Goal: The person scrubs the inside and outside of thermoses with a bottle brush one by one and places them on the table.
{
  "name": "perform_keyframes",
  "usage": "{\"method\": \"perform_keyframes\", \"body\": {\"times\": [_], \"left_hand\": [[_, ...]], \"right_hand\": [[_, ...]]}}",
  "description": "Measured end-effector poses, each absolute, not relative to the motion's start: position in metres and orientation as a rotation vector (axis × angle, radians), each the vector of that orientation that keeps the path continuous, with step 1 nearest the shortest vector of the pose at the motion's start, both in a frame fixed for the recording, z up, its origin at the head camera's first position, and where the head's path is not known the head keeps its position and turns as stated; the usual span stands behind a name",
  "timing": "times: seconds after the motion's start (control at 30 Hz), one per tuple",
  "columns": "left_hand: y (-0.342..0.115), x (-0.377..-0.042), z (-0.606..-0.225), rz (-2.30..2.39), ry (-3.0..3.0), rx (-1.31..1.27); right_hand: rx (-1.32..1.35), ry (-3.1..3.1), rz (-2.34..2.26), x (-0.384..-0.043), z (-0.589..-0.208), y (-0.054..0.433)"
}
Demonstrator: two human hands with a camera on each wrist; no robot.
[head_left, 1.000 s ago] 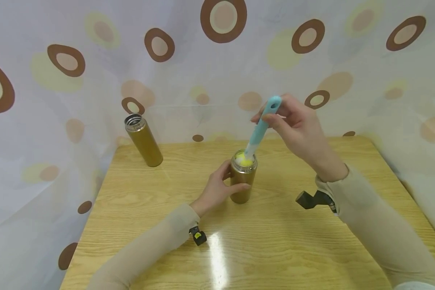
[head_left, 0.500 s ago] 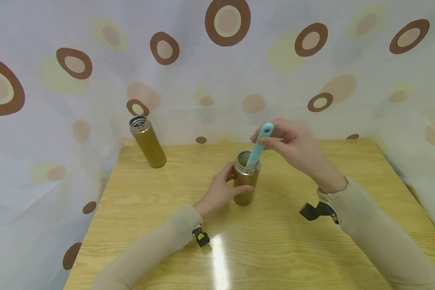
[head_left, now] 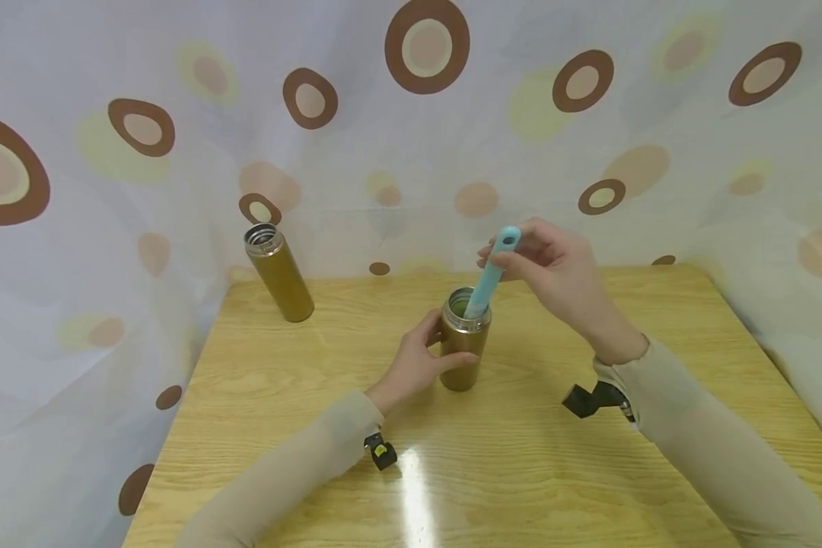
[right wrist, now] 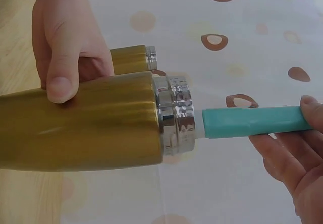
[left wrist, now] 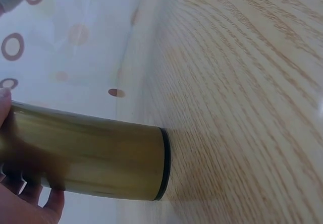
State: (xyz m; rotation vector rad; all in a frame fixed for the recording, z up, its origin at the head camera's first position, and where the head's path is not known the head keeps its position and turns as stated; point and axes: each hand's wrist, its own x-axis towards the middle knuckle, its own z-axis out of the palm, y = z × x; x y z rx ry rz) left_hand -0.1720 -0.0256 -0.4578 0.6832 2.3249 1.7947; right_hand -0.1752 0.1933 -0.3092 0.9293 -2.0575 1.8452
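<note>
Left hand (head_left: pixel 414 364) wrapped round gold bottle (head_left: pixel 469 342), thumb across its front; right hand (head_left: pixel 567 283) pinching blue-green handle (head_left: pixel 491 272) between thumb and fingers. Bottle stands upright on table (head_left: pixel 555 479), mid-scene, left hand at its 9 o'clock, right hand at its 2 o'clock. Handle slants up toward 1 o'clock, lower end in the bottle's mouth, tip hidden inside. 2nd bottle (head_left: pixel 284 285), same look and lidless, stands well apart at 10 o'clock by the table's back edge. Patterned cloth (head_left: pixel 356 167) hangs behind at 12. Left thumb and fingers cover part of the bottle's body; handle blocks part of its opening. Black wrist cameras (head_left: pixel 381 452) at 7 and 4 o'clock of the bottle, under beige sleeves (head_left: pixel 708 426). Bottles: smooth, shiny cylinders with silvery ridged necks; held 1 has a dark base rim. Handle smooth, rounded end with hole, whitish lower part. Table wood-grained, glossy; cloth creased, brown-ringed ovals.
</note>
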Motion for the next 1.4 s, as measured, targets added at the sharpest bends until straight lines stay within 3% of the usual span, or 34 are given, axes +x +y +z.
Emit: {"method": "perform_keyframes", "body": {"times": [0.37, 0.9, 1.4], "left_hand": [[-0.025, -0.171, -0.459, 1.817, 2.318, 0.699], [-0.028, -0.169, -0.455, 1.802, 2.301, 0.679], [-0.025, -0.172, -0.457, 1.835, 2.268, 0.653]], "right_hand": [[0.838, -1.855, 1.890, -0.167, -0.287, 0.192], [0.877, -2.158, 1.685, -0.174, -0.334, 0.183], [0.906, -1.866, 1.801, -0.172, -0.293, 0.188]]}}
